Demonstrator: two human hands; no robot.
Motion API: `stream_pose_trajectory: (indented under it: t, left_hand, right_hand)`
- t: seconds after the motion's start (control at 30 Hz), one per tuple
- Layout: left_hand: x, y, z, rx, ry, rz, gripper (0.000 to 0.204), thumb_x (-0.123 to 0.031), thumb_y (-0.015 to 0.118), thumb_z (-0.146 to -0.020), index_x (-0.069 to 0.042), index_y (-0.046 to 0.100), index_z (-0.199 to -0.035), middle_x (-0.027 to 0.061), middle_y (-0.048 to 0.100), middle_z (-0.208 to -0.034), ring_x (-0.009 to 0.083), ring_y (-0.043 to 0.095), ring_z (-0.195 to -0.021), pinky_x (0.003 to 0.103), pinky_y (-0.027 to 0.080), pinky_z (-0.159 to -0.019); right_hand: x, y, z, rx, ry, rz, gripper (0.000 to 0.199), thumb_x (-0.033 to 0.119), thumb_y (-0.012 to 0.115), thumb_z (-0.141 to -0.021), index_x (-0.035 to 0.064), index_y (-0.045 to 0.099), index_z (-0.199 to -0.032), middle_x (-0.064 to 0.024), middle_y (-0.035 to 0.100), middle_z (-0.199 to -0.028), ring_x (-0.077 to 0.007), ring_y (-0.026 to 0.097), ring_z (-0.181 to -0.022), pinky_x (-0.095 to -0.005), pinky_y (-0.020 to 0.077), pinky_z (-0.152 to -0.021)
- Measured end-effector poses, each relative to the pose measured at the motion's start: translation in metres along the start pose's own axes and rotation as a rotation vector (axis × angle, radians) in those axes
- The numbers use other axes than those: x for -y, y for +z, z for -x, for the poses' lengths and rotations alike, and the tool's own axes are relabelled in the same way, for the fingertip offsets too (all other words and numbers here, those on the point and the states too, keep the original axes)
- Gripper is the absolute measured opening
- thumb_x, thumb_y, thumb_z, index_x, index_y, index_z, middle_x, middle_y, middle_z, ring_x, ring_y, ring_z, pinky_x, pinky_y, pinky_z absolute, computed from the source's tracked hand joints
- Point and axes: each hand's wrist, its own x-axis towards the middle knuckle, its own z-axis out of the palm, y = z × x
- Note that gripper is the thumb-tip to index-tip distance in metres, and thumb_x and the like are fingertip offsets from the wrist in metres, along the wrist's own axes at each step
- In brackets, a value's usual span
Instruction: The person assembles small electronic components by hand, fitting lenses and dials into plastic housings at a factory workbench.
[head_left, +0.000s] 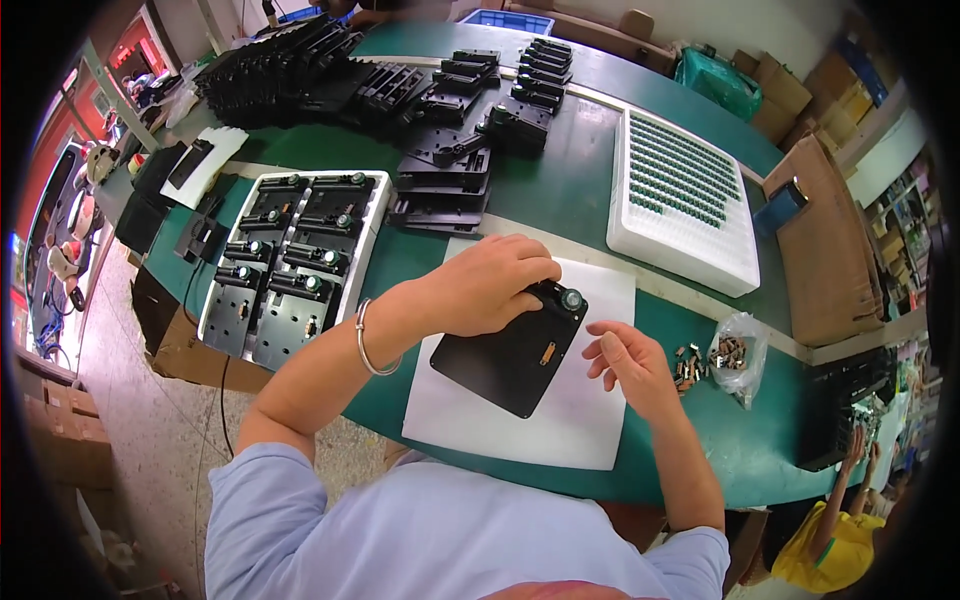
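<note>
The black plate (515, 355) lies on a white sheet (560, 420) at the centre of the green table (560, 200). The left hand (490, 285) is closed around the fitting at the plate's 1 o'clock corner, beside a green-capped part (572, 299). The right hand (625, 362) rests loosely open on the sheet, grasping nothing. Judged progress: mid-run. At 9 o'clock a tray (290, 260) holds plates already fitted; at 12 o'clock stacks (450, 130) wait. Supplies remain: a cap tray (680, 195) at 2 o'clock, a clip bag (735, 355) at 3 o'clock.
</note>
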Motion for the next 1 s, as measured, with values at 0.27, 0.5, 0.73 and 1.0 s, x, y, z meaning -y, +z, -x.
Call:
stream_pose_trajectory:
  t: [0.27,0.5,0.73,1.0]
  left_hand:
    - [-0.009,0.009,0.0,0.248,0.07,0.211,0.032,-0.011,0.067,-0.085,-0.006,0.058,-0.116,0.0116,0.06,-0.116,0.0326,0.054,-0.112,0.044,0.041,-0.101]
    - [-0.015,0.003,-0.004,0.318,0.045,0.428,0.032,-0.006,0.068,-0.083,-0.005,0.062,-0.114,0.0113,0.062,-0.115,0.0311,0.06,-0.105,0.04,0.05,-0.089]
    - [-0.013,-0.001,-0.005,0.322,0.095,0.536,0.034,-0.005,0.069,-0.082,-0.004,0.063,-0.115,0.0109,0.063,-0.115,0.0291,0.064,-0.099,0.036,0.053,-0.084]
    - [0.008,-0.011,-0.001,-0.027,0.097,0.47,0.043,-0.011,0.072,-0.086,-0.002,0.06,-0.127,0.0143,0.064,-0.121,0.0259,0.061,-0.112,0.035,0.046,-0.099]
  right_hand:
    - [-0.013,0.004,-0.014,0.192,0.143,-0.358,0.036,0.032,0.05,-0.105,0.0008,0.063,-0.116,-0.0081,0.066,-0.086,-0.015,0.061,-0.064,-0.0267,0.045,-0.051]
    - [-0.012,0.0,-0.009,0.332,0.311,-0.685,0.031,0.033,0.057,-0.101,0.005,0.063,-0.113,-0.0056,0.064,-0.076,-0.0144,0.057,-0.057,-0.0266,0.0387,-0.046]
    - [-0.022,0.01,-0.001,0.536,0.286,-0.99,0.035,0.035,0.058,-0.1,0.0072,0.059,-0.121,-0.0018,0.065,-0.084,-0.0104,0.056,-0.065,-0.0241,0.0387,-0.052]
    - [-0.007,0.022,-0.002,0.421,0.267,-1.008,0.034,0.033,0.054,-0.102,0.0056,0.058,-0.122,-0.0012,0.065,-0.09,-0.009,0.057,-0.07,-0.0235,0.0411,-0.06]
